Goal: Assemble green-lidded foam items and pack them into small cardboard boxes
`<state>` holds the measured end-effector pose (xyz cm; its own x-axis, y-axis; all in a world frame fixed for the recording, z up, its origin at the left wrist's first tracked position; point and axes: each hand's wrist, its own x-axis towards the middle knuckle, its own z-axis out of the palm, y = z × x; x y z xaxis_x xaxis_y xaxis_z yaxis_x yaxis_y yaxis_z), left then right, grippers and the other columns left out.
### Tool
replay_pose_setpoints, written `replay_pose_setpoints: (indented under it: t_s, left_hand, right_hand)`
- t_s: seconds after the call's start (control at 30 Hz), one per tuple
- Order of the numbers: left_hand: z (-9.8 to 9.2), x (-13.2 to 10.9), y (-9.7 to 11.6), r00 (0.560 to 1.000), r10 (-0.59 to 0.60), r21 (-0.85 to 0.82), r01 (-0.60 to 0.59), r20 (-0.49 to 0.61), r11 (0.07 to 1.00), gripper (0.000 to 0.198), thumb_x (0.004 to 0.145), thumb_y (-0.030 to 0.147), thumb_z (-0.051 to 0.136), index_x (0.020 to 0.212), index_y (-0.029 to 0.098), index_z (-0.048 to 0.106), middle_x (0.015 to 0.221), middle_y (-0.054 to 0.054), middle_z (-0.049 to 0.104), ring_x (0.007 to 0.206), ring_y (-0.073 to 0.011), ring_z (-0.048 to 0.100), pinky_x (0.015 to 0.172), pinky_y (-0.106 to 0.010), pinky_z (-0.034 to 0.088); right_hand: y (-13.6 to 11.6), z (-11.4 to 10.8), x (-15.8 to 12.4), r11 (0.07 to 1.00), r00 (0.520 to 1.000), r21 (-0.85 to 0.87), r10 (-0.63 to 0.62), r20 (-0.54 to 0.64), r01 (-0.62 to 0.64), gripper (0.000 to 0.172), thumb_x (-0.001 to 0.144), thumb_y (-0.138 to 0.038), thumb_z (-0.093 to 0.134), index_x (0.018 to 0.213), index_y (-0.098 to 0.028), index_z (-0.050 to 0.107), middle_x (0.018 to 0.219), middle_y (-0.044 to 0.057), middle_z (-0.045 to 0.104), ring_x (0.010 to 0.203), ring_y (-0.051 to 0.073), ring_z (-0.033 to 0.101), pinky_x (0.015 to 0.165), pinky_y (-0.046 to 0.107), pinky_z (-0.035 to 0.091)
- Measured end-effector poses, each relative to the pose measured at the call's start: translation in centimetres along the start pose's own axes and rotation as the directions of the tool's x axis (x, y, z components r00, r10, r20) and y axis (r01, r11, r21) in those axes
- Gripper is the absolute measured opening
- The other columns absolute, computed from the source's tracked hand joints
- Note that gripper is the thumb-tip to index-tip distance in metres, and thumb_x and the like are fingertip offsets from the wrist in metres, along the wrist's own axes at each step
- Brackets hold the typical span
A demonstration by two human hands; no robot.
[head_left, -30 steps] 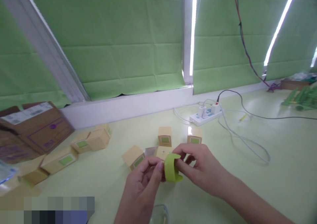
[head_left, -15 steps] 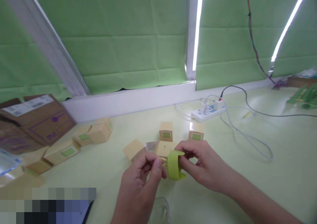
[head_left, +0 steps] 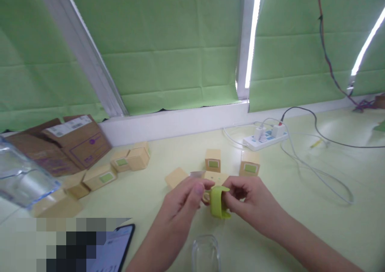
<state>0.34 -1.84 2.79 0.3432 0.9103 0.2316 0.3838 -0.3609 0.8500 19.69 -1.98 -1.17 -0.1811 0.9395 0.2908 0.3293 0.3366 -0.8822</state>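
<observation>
A curved yellow-green plastic piece (head_left: 217,202) is between my two hands, above the table. My right hand (head_left: 252,201) pinches its right side near the top. My left hand (head_left: 183,208) has thumb and fingers closed on a small pale yellow loop (head_left: 206,196) at the piece's left side. Just behind my fingers stands a small tan box (head_left: 215,178), partly hidden, and another tan box (head_left: 177,177) lies tilted to its left. Below my hands, a clear plastic container (head_left: 206,254) rests on the table.
Two small boxes (head_left: 213,161) (head_left: 250,163) with green labels stand farther back. More boxes (head_left: 100,177) line the left, before a brown carton (head_left: 87,141). A power strip (head_left: 264,139) with cables is back right. A phone (head_left: 116,248) and clear packaging (head_left: 25,175) are left.
The view has shifted left, showing more of the phone and clear container. My left fingers have changed their hold, and the small yellow strands now appear as a loop.
</observation>
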Motion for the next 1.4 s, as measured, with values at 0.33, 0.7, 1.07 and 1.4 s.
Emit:
replay_pose_setpoints:
  t_s: [0.33, 0.7, 1.07, 1.4]
  left_hand:
    - [-4.9, -2.3, -2.0, 0.959, -0.276, 0.636, 0.175, 0.062, 0.752, 0.028, 0.080, 0.038, 0.066, 0.104, 0.026, 0.070, 0.105, -0.007, 0.070, 0.095, -0.0310, 0.067, 0.088, -0.042, 0.045]
    - [-4.4, -1.0, -0.7, 0.999, -0.017, 0.566, -0.010, 0.042, 0.825, 0.027, 0.083, 0.037, 0.062, 0.105, 0.027, 0.073, 0.101, -0.007, 0.076, 0.088, -0.0281, 0.069, 0.082, -0.037, 0.051]
    - [3.5, 2.2, 1.0, 0.948, -0.148, -0.293, 0.062, -0.282, 0.954, 0.037, 0.088, 0.047, 0.064, 0.112, 0.021, 0.072, 0.101, -0.007, 0.079, 0.092, -0.0238, 0.072, 0.080, -0.030, 0.056]
    - [3.4, 1.0, 0.2, 0.875, -0.413, -0.591, 0.200, -0.250, 0.781, 0.048, 0.084, 0.055, 0.066, 0.115, 0.018, 0.070, 0.091, -0.004, 0.076, 0.074, -0.0199, 0.069, 0.063, -0.027, 0.054]
  right_hand:
    - [-0.5, 0.0, 0.1, 0.936, 0.990, -0.338, -0.051, 0.131, 0.093, 0.022, 0.087, -0.013, 0.053, 0.084, -0.018, 0.074, 0.061, -0.001, 0.063, 0.052, 0.012, 0.054, 0.051, 0.021, 0.037]
    - [-0.8, -0.2, 0.3, 0.925, 0.985, -0.359, -0.070, 0.160, 0.124, 0.019, 0.085, -0.013, 0.056, 0.074, -0.017, 0.071, 0.063, 0.001, 0.068, 0.054, 0.013, 0.059, 0.053, 0.021, 0.038]
    - [-0.1, 0.8, 0.3, 0.998, 0.999, 0.060, -0.009, 0.037, 0.007, 0.014, 0.084, -0.015, 0.061, 0.083, -0.017, 0.075, 0.055, -0.004, 0.061, 0.050, 0.011, 0.058, 0.049, 0.019, 0.043]
    - [-1.6, 0.6, -0.3, 0.913, 0.984, 0.390, 0.058, 0.169, -0.121, 0.024, 0.088, -0.022, 0.064, 0.111, -0.019, 0.069, 0.066, -0.001, 0.068, 0.054, 0.012, 0.068, 0.054, 0.020, 0.052]
